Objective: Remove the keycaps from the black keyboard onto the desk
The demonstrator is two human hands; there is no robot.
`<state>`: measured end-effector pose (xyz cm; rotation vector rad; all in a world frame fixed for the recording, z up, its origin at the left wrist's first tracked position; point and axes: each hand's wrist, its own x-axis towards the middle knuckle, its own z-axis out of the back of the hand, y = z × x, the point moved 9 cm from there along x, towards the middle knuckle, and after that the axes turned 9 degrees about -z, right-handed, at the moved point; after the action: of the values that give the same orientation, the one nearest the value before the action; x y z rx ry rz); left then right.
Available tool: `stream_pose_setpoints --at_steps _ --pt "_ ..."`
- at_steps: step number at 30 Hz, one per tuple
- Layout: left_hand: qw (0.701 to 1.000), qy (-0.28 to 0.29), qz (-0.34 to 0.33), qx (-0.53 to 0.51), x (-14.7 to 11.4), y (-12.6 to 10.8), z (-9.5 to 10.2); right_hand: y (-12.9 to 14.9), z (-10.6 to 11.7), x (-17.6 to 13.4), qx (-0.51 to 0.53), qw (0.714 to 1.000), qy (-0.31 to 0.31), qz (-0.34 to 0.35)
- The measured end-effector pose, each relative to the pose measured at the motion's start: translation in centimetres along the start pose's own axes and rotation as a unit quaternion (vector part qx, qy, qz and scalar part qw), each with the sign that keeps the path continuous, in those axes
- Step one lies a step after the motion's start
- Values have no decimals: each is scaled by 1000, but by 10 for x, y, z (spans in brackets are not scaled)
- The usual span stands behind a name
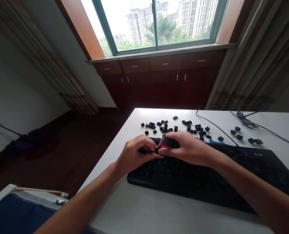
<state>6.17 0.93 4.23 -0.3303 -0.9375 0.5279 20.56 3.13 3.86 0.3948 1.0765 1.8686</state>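
Head: 2 hands, close together (black keyboard beneath).

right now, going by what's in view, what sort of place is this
Probably a room in a home, though an office is possible: long curtains flank a window, and reddish-brown wooden cabinets stand below it.

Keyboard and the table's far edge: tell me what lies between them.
In the head view, scattered black keycaps, a blue brush and a black cable lie between the keyboard and the table's far edge.
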Motion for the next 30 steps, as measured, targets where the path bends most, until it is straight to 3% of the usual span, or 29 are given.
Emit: stream_pose_setpoints --at_steps 7,16,22,30 --pt "999 49 -7 -22 2 -2 -3 0 -8 4 71 997 -12 -13" --pt "992 119 23 -18 1 6 -5 -8 -9 4 16 998 -15 -56" --pt "989 146 -1 -14 2 5 -9 -10 11 2 -4 996 -64 -57" --pt "981 165 101 8 0 18 -8 -7 23 -1 3 996 -81 -42"
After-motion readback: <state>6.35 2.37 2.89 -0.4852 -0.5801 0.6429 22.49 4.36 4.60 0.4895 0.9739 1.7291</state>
